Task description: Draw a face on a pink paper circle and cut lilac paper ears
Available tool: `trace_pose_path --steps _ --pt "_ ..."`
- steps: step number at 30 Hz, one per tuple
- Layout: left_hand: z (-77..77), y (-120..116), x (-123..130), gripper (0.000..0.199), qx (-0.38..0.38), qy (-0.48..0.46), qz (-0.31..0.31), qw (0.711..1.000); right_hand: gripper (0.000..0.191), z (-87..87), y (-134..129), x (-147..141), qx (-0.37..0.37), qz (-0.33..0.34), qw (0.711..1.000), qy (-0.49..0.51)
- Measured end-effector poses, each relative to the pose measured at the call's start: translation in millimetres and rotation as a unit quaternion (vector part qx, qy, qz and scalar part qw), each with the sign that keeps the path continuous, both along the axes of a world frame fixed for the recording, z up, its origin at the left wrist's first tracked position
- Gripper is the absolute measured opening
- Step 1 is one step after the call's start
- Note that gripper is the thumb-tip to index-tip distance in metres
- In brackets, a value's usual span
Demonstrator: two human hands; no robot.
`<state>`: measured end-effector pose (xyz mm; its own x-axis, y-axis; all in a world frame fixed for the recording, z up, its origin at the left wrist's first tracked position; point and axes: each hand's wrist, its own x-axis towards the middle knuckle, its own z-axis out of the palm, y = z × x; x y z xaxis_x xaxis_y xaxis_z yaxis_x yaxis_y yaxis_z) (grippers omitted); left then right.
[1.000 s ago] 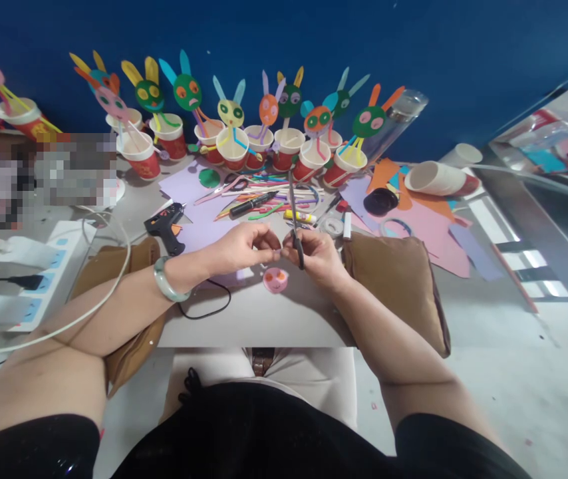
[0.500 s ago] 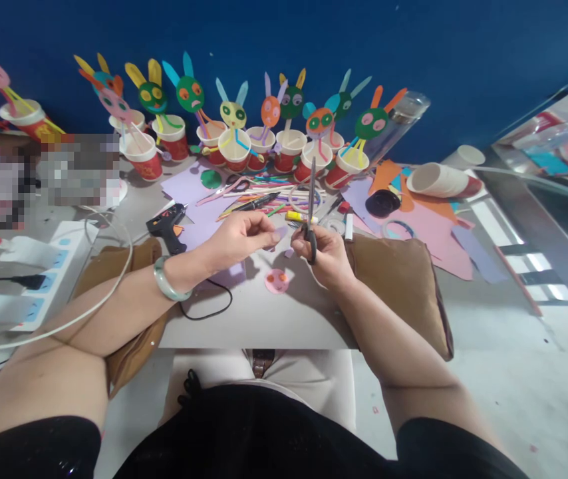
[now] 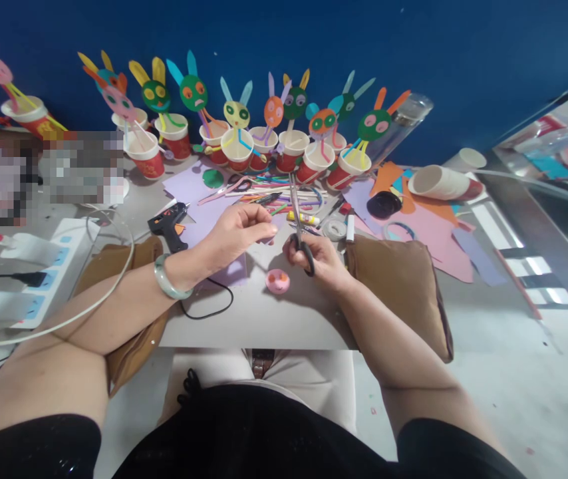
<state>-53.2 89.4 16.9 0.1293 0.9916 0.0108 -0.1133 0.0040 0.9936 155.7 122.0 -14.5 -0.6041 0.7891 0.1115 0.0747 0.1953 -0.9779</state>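
Note:
My left hand (image 3: pixel 247 229) is closed in a pinch above the middle of the table. A small scrap of purple paper (image 3: pixel 268 241) shows at its fingertips, mostly hidden by them. In my right hand (image 3: pixel 321 258) is a pair of scissors (image 3: pixel 296 209) with dark handles, its blades pointing away from me and up. The blades are just right of the left fingertips, apart from the paper. On the table below, between both hands, lies a pink paper face (image 3: pixel 277 281) with orange eyes.
Several paper cups (image 3: pixel 237 152) with paper animal heads stand along the blue wall. A black glue gun (image 3: pixel 168 226) lies left, near a power strip (image 3: pixel 62 269). Coloured sticks, a yellow glue stick (image 3: pixel 302 218) and tape (image 3: pixel 334 229) lie ahead. A brown cushion (image 3: pixel 396 289) is under my right arm.
The scissors have tipped to the left and come lower, with my right hand shifting slightly left. My left hand has turned a little, and less of the purple paper shows.

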Motion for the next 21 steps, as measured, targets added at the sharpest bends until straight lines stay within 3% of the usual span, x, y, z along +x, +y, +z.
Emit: trace_pose_path --steps 4,7,16,21 --pt "-3.9 0 2 0.02 -0.023 0.028 -0.043 0.998 0.037 -7.4 2 1 -0.024 -0.076 0.995 0.054" --pt "-7.0 0 2 0.023 -0.041 0.056 -0.067 0.995 0.034 -12.5 3 1 -0.033 -0.098 0.993 0.065" --pt "-11.5 3 3 0.02 -0.056 0.127 -0.151 0.979 0.035 -5.8 -3 -6 -0.037 -0.091 0.991 0.087" --pt "-8.8 2 5 0.012 -0.061 0.136 -0.14 0.979 0.035 -8.0 -1 -6 -0.032 -0.098 0.992 0.073"
